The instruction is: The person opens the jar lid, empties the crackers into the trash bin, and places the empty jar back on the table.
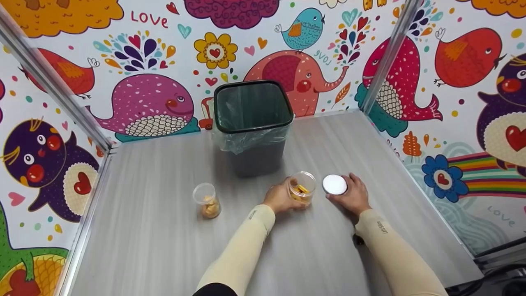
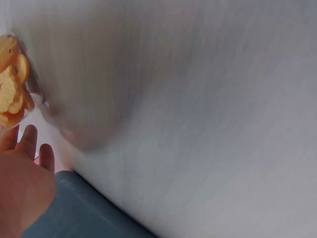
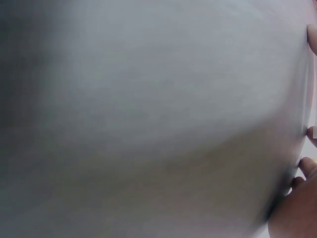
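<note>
My left hand grips a clear plastic jar around its side; golden-yellow snack pieces lie in its lower part. In the left wrist view, the fingers show beside clear plastic with round golden crackers behind it. To the right, my right hand holds a round white lid, thumb at the near side and fingers at the far side. Only the fingertips and part of that hand show at the right wrist view's edge. A second clear jar of golden snack pieces stands left of my left hand.
A dark grey bin lined with a clear bag stands behind the jars, near the back wall. The grey wood-grain table is bordered by panels printed with cartoon animals and metal posts.
</note>
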The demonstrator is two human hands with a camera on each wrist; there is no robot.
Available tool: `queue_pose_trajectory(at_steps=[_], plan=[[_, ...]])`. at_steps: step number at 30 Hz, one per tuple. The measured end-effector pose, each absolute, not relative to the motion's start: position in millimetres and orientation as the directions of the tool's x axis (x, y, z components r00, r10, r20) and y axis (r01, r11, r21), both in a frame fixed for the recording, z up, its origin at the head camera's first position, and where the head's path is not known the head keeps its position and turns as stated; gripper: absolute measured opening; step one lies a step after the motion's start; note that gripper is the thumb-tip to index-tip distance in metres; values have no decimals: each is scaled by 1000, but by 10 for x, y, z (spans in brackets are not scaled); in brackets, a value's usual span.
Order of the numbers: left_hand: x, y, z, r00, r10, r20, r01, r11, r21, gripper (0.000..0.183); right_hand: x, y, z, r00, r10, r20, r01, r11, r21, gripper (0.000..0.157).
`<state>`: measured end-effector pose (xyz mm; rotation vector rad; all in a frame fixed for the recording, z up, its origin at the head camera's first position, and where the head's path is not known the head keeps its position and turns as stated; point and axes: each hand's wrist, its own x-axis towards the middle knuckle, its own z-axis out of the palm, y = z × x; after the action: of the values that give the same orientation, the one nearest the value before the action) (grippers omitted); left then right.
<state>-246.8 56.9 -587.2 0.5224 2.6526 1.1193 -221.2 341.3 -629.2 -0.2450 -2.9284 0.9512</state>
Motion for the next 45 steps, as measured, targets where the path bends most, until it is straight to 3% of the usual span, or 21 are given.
queue_pose_trajectory(at_steps=[11, 26, 30, 38, 45], plan=[[-2473, 566, -5881, -909, 413, -49, 260, 657, 707, 82, -2188, 3415, -6287, -985, 164, 63, 97, 807, -583, 97], [-2466, 576, -5888, -912, 407, -51, 256, 662, 704, 82, -2157, 3487, -6180, -990, 125, -67, 139, 762, -632, 109], [-2465, 569, -5873, -913, 404, -59, 249, 666, 703, 83, -2207, 3548, -6086, -989, 124, -77, 143, 724, -675, 104], [-2462, 573, -5867, -909, 413, -50, 262, 663, 701, 85, -2443, 3549, -5583, -983, 130, -131, 184, 610, -771, 98], [-2466, 570, -5871, -909, 416, -38, 273, 660, 700, 85, -2814, 3149, -4909, -993, 74, -97, 122, 581, -805, 105]])
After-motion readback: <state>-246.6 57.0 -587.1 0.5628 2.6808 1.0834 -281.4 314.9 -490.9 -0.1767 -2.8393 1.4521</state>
